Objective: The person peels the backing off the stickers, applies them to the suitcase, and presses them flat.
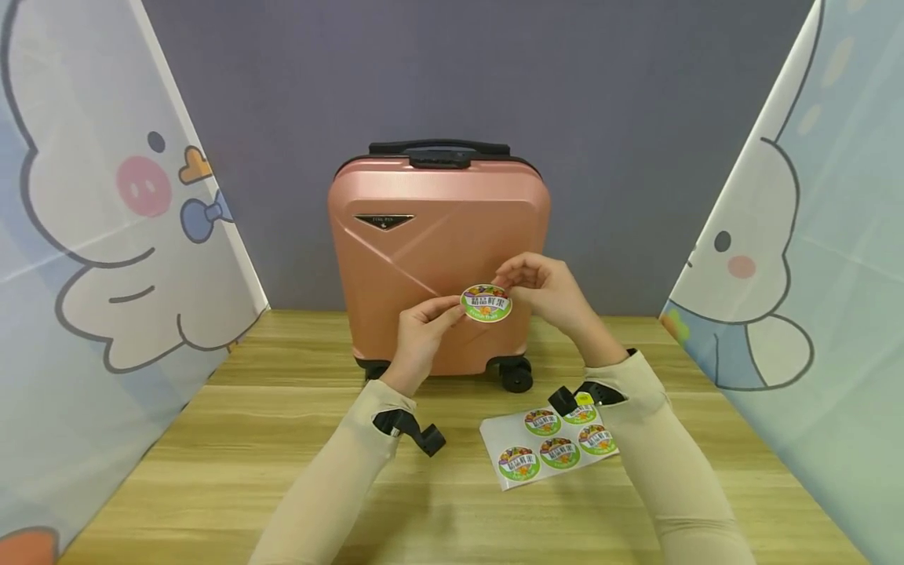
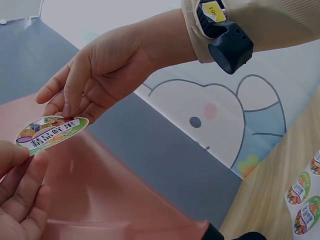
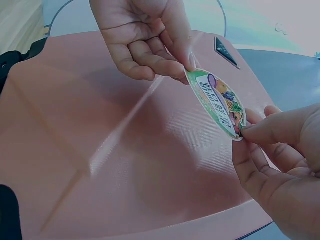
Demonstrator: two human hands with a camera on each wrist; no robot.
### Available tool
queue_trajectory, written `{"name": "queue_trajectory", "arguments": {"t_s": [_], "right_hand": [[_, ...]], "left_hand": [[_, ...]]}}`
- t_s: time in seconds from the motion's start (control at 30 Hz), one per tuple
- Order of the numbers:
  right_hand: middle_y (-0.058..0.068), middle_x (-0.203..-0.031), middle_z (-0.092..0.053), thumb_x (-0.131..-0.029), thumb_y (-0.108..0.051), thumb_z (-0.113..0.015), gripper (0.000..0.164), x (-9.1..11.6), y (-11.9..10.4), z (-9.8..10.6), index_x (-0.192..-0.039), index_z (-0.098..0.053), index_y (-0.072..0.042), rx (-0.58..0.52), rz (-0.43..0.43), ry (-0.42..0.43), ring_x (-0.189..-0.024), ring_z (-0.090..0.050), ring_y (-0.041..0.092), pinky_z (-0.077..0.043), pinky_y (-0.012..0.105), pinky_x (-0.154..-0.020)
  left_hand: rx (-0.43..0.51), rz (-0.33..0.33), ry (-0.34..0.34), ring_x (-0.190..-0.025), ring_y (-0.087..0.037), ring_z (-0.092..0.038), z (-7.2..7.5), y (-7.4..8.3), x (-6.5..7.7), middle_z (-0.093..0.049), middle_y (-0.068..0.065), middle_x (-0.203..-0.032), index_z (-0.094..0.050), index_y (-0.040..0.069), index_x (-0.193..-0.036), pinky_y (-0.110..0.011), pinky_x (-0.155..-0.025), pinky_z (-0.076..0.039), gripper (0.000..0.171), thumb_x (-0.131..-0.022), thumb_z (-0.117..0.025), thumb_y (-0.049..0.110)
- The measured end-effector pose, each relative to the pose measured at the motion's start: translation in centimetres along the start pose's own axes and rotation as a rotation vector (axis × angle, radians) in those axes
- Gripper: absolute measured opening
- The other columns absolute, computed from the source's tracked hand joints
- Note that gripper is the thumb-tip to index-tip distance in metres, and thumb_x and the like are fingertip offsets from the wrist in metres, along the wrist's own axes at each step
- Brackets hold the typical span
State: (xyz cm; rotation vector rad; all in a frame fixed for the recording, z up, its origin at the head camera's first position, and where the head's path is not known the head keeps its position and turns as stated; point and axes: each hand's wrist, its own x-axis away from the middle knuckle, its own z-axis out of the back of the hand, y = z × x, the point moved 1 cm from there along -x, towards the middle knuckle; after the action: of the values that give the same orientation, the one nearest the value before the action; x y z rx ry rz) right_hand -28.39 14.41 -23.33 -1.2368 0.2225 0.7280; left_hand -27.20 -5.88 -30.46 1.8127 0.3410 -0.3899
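An oval-looking fruit sticker [image 1: 486, 304] with green edging and dark lettering is held in front of a pink suitcase [image 1: 438, 235]. My left hand [image 1: 422, 333] pinches its left edge between thumb and fingers. At the opposite edge, my right hand [image 1: 547, 292] pinches it with thumb and fingertips. In the right wrist view, the sticker [image 3: 218, 105] is tilted and apart from the suitcase's ribbed face [image 3: 125, 150]. Below the hands lies a white sheet [image 1: 494, 431] of similar round stickers, partly covered by the right sleeve.
The suitcase stands upright on a wood-grain table [image 1: 282, 471], on black wheels [image 1: 516, 375], its black handle [image 1: 439, 147] on top. A grey panel [image 1: 600, 118] rises behind it. Cartoon-printed panels [image 1: 106, 235] flank both sides. Each wrist wears a black camera mount [image 1: 410, 428].
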Motion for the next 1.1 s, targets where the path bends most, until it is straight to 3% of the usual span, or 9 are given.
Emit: {"name": "queue_trajectory", "arguments": {"t_s": [0.43, 0.53, 0.8, 1.1], "right_hand": [[0.001, -0.095, -0.072, -0.087, 0.016, -0.059, 0.022, -1.3, -1.0, 0.2, -0.109, -0.062, 0.013, -0.064, 0.062, 0.038, -0.090, -0.067, 0.017, -0.054, 0.026, -0.080], [-0.001, -0.095, -0.072, -0.087, 0.016, -0.059, 0.023, -1.5, -1.2, 0.2, -0.110, -0.060, 0.014, -0.080, 0.089, 0.060, -0.089, -0.067, 0.016, -0.054, 0.026, -0.079], [-0.002, -0.094, -0.073, -0.087, 0.018, -0.055, 0.028, -2.0, -1.6, 0.8, -0.115, -0.053, 0.021, -0.171, 0.169, 0.117, -0.089, -0.067, 0.015, -0.052, 0.026, -0.082], [0.000, -0.096, -0.073, -0.089, 0.017, -0.051, 0.028, -3.1, -2.3, -0.1, -0.117, -0.054, 0.016, -0.173, 0.215, 0.110, -0.094, -0.066, 0.017, -0.051, 0.029, -0.088]], "left_hand": [[0.032, -0.074, -0.033, -0.083, -0.017, -0.069, 0.0, 1.7, -1.3, -0.073, 0.001, -0.092, -0.066, -0.016, -0.113, -0.032, -0.085, -0.055, 0.023, -0.093, -0.064, -0.005], [0.034, -0.079, -0.042, -0.085, -0.017, -0.070, -0.1, 1.9, -1.4, -0.073, 0.000, -0.097, -0.066, -0.015, -0.115, -0.039, -0.089, -0.055, 0.024, -0.093, -0.064, -0.005], [0.069, -0.108, -0.077, -0.094, -0.013, -0.069, -1.1, 2.4, -2.5, -0.071, -0.009, -0.109, -0.062, -0.014, -0.122, -0.038, -0.094, -0.053, 0.030, -0.093, -0.062, -0.008], [0.070, -0.139, -0.064, -0.093, -0.012, -0.068, -0.4, 3.1, -2.5, -0.071, -0.007, -0.108, -0.059, -0.013, -0.128, -0.039, -0.092, -0.053, 0.033, -0.095, -0.055, -0.011]]}}
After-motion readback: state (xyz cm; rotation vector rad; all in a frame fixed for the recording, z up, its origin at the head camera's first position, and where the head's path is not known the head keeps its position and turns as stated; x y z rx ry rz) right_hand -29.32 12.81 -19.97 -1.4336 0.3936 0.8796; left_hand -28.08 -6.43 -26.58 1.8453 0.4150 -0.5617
